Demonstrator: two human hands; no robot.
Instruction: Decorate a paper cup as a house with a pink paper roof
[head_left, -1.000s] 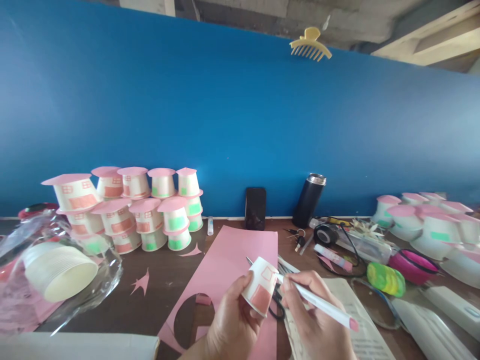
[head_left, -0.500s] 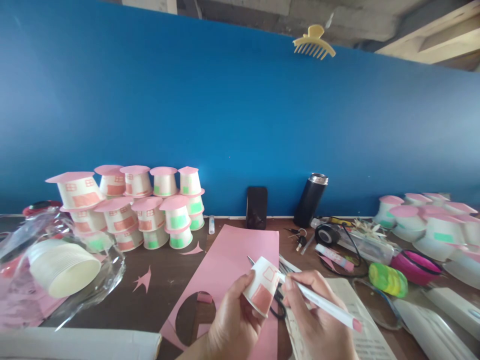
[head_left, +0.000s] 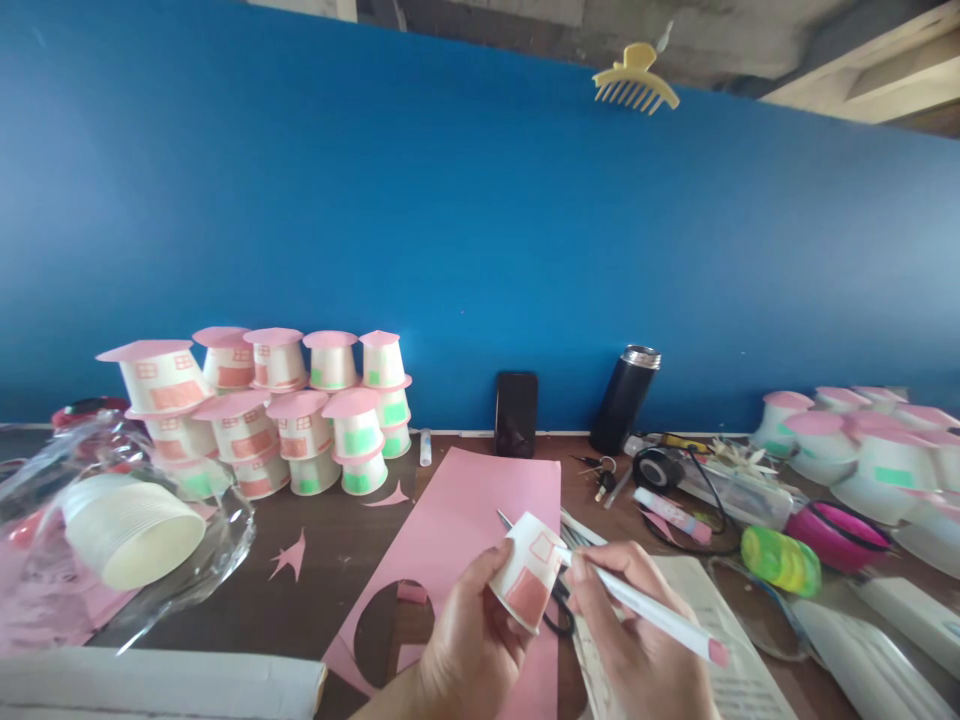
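I have the left hand (head_left: 469,645) pinching the paper cup (head_left: 527,572) tilted, seemingly to face its drawn side toward the marker (head_left: 651,605) pinched in the right hand (head_left: 637,645).

Cup (head_left: 527,565), lower centre: white, solid red-pink block, red-pink window outline. Marker (head_left: 660,609), lower right of centre: white barrel, pink end. Paper sheet (head_left: 480,490), lower centre: plain pink. Stacked cups (head_left: 298,405), left: white, pink tops, red-pink or green patches, some red-pink window grids. Partition (head_left: 450,200), behind: solid blue. Hair clip (head_left: 636,82), top right: pale yellow. Flask (head_left: 624,405), right of centre: black, silvery rim. Tabletop (head_left: 330,550), lower left: dark brown.
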